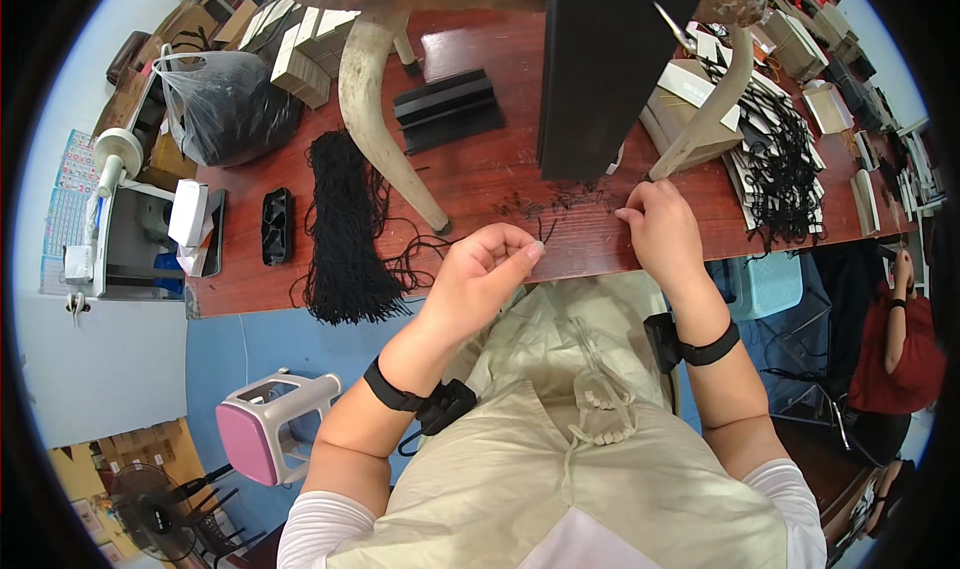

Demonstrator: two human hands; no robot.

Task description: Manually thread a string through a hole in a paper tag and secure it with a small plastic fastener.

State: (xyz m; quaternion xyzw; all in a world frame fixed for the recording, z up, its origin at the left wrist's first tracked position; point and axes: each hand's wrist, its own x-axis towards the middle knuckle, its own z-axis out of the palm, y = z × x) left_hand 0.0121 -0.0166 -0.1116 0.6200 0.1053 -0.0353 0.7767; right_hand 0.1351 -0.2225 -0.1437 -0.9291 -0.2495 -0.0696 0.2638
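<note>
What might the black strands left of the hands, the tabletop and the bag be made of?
Black strands: probably textile cord, matte and limp. Tabletop: possibly varnished wood or laminate, with reddish grain and glossy glare. Bag: likely thin plastic film, see-through and crinkled.

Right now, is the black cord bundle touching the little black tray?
Apart. The head view shows a strip of red tabletop between the black cord bundle and the little black tray.
</note>
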